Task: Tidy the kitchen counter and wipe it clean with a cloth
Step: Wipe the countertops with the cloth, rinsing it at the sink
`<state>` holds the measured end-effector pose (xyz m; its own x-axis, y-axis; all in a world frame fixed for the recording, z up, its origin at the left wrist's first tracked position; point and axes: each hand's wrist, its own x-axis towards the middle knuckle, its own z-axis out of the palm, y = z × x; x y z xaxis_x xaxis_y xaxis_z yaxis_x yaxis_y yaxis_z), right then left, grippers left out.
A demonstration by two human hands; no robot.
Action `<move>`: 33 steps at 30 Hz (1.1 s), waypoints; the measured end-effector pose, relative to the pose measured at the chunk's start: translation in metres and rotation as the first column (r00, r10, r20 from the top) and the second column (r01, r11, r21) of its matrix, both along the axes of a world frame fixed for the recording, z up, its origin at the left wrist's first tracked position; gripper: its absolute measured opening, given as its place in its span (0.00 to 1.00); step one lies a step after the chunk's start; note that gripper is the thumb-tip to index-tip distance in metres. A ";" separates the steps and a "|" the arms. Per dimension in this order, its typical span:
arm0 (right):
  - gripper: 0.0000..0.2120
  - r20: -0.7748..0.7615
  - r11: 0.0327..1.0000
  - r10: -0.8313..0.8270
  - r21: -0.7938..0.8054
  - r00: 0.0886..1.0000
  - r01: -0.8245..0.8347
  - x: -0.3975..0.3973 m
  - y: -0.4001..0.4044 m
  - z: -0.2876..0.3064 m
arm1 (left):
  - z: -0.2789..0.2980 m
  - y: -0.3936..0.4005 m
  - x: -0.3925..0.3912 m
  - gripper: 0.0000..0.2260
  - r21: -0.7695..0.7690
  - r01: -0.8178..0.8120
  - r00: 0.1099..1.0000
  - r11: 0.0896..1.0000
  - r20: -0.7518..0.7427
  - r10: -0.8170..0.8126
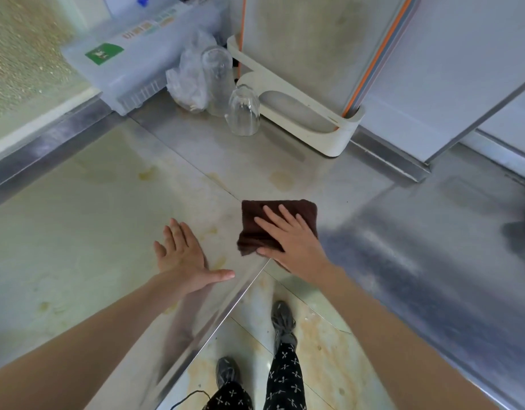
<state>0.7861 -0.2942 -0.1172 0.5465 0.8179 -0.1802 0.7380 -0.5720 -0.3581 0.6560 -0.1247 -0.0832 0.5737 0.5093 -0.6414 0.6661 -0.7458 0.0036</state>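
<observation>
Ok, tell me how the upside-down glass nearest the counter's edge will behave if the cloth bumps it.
The glass looks tall and narrow, so it may tip. On smooth steel counter it could slide first. Being clear glass, it is probably fragile.

My arms were bare up to the edge of the view, with no sleeves, watch or rings on my left hand [182,255] or my right hand [290,236]. I wore black trousers [284,377] with small white cross-shaped marks, and grey laced sneakers [282,318].
</observation>
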 end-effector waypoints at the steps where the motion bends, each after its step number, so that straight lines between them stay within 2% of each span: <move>1: 0.40 0.045 0.998 0.022 -0.051 0.999 -0.020 0.014 -0.005 -0.001 | 0.001 0.000 0.000 0.63 -0.002 0.002 1.000 1.000 -0.008 -0.002; 2: 0.40 0.078 0.997 -0.013 -0.079 0.997 0.019 0.028 -0.007 -0.003 | 0.001 0.000 0.001 0.63 -0.002 0.005 1.000 1.000 -0.013 -0.005; 6: 0.34 0.083 0.924 -0.353 -0.122 0.932 0.361 0.060 0.016 0.000 | -0.002 0.001 -0.001 0.63 -0.015 0.002 1.000 1.000 -0.007 -0.002; 8: 0.34 0.060 0.905 -0.398 -0.135 0.915 0.403 0.053 0.029 0.001 | -0.003 0.002 -0.002 0.63 -0.020 0.001 1.000 1.000 0.009 -0.001; 10: 0.34 0.038 0.937 -0.324 -0.123 0.945 0.326 0.037 0.029 0.002 | -0.002 0.002 -0.004 0.63 -0.023 0.006 1.000 1.000 0.028 -0.005; 14: 0.40 -0.012 0.995 -0.019 -0.095 1.000 0.018 0.004 0.015 0.006 | 0.000 0.002 -0.003 0.63 -0.018 0.016 0.999 1.000 0.029 -0.016; 17: 0.36 -0.022 0.982 0.152 -0.112 0.988 -0.153 0.020 0.009 0.006 | 0.000 0.003 -0.001 0.63 -0.021 0.010 1.000 1.000 0.017 -0.009; 19: 0.36 0.008 0.976 0.169 -0.139 0.986 -0.166 0.051 0.015 0.006 | 0.000 0.004 -0.001 0.63 -0.033 0.005 1.000 0.999 0.012 -0.005; 21: 0.35 0.008 0.987 0.033 -0.155 0.999 -0.032 0.081 0.035 0.006 | -0.001 0.004 0.000 0.64 -0.040 0.002 1.000 0.999 0.005 -0.002; 23: 0.33 -0.055 0.976 -0.168 -0.148 0.984 0.159 0.097 0.066 0.008 | -0.001 0.005 0.001 0.64 -0.043 -0.003 1.000 0.999 -0.004 0.003; 25: 0.34 -0.092 0.960 -0.262 -0.131 0.961 0.249 0.097 0.092 0.007 | 0.000 0.006 0.004 0.64 -0.048 -0.008 1.000 0.999 -0.011 0.007; 27: 0.34 -0.087 0.977 -0.192 -0.107 0.978 0.183 0.087 0.099 0.007 | 0.001 0.007 0.004 0.64 -0.051 0.001 1.000 0.999 -0.002 -0.001; 29: 0.34 -0.092 0.998 -0.022 -0.053 0.995 0.017 0.071 0.091 0.005 | 0.000 0.008 0.001 0.63 -0.045 0.016 1.000 0.999 0.019 -0.016; 33: 0.33 -0.120 0.947 0.318 0.003 0.940 -0.320 0.052 0.073 0.001 | -0.006 0.009 -0.006 0.60 -0.043 0.007 0.995 0.999 0.098 -0.003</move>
